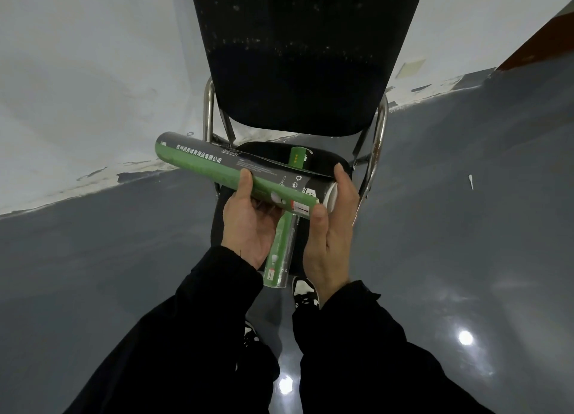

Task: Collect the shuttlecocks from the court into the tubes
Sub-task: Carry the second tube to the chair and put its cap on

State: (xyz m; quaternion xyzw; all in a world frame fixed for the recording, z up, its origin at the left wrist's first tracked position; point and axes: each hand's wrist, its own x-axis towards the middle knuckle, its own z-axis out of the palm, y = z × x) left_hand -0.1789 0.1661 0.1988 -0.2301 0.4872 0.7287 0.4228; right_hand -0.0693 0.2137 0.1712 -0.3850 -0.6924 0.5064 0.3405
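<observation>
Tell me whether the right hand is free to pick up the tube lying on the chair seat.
Probably not yet. The right hand is cupped over the end of the held tube, which crosses above the tube on the chair seat; the left hand grips it too.

Tubes: three green-and-black shuttlecock tubes. The held tube [217, 168] runs from 10 o'clock towards 4 o'clock; the second tube [278, 258] lies on the seat pointing towards 6 o'clock; the third tube [298, 158], mostly hidden, shows at 12 o'clock of the hands.
Hands: two, the left hand [248, 224] at 9 o'clock of the tube's capped end and the right hand [332, 233] at 3 o'clock.
Chairs: one black chair [298, 56] with a metal frame, at 12 o'clock.
Shoes: two, the left shoe [251, 336] and the right shoe [305, 291], at 6 o'clock.
Loose white feathers: one feather [471, 182] on the floor at 3 o'clock.
Sleeves: two black ones.
</observation>
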